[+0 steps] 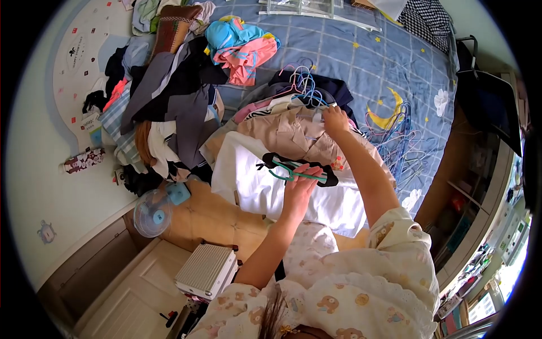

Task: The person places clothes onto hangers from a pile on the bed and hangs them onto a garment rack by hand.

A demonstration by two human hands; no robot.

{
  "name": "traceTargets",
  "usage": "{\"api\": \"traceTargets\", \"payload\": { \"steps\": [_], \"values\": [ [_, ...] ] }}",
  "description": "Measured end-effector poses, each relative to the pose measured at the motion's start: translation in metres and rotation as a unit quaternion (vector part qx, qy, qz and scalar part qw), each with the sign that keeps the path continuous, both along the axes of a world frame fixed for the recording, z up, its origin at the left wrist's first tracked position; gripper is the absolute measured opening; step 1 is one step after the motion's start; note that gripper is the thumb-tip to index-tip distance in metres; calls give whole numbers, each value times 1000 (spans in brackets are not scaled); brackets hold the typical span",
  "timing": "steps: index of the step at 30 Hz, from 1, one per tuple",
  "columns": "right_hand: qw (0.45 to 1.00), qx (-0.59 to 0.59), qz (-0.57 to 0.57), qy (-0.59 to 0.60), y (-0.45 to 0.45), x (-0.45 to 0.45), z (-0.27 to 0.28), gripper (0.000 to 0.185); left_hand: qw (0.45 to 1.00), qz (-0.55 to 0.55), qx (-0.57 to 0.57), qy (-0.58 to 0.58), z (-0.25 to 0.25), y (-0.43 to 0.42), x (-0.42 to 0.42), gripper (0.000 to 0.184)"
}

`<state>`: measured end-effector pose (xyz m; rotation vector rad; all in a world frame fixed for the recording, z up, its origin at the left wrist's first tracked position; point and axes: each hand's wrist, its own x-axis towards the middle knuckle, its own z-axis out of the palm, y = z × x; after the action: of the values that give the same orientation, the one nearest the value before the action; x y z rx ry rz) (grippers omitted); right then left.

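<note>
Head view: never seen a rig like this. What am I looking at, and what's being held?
No machine here: these are a person's two bare hands. The one picture comes from a camera worn on the head, looking forward and down, so the arms enter from below.

The left hand holds a green hanger-like loop together with a black-edged item; what that item is, I can't tell. The right hand is at the top of a beige garment; its grip is unclear.

On the blue checked bedspread lie heaped clothes and, to the right, blue hangers. A white garment hangs over the near edge.
</note>
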<state>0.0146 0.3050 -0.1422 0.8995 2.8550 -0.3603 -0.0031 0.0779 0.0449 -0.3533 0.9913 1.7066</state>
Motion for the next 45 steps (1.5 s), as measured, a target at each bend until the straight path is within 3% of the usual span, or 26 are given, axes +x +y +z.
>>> {"api": "traceTargets", "payload": {
  "steps": [3,6,9,14,15,18,20,21,23,25,29,33,37,40,45],
  "values": [
    [995,39,51,71,-4,6,15,11,1000,10,-28,2,-1,6,-1,42],
    [982,-170,-61,63,-20,11,83,12,999,15,-40,5,5,14,-2,46],
    [938,-276,-83,193,-44,31,140,14,1000,25,-1,8,6,15,-3,49],
    [888,-398,29,230,-66,55,206,8,997,64,50,-10,7,19,-4,55],
    [877,-454,38,153,-58,56,218,9,995,75,57,-21,6,16,-3,54],
    [836,-498,20,230,-33,55,180,10,994,93,41,-34,-4,2,2,48],
    [882,-431,-72,178,-10,41,144,13,993,99,41,-49,-4,0,2,44],
    [914,-361,-30,183,3,33,107,14,993,98,39,-50,-1,1,3,43],
    [924,-281,-21,260,15,14,52,20,990,110,46,-69,3,1,3,42],
    [958,-200,-40,204,22,-7,8,25,991,109,52,-65,4,-1,3,42],
    [991,-93,-98,-8,10,-29,-18,20,990,110,61,-59,5,-3,3,44],
    [993,-11,-112,27,0,-30,-22,12,992,101,50,-49,2,-4,3,45],
    [974,-168,-76,134,-5,-9,35,14,993,94,62,-45,-1,-5,0,46],
    [918,-329,-154,162,-26,6,107,16,995,85,30,-46,1,-2,-1,50],
    [906,-377,-89,171,-55,29,209,13,994,91,48,-20,18,5,-5,56]
  ]
}}
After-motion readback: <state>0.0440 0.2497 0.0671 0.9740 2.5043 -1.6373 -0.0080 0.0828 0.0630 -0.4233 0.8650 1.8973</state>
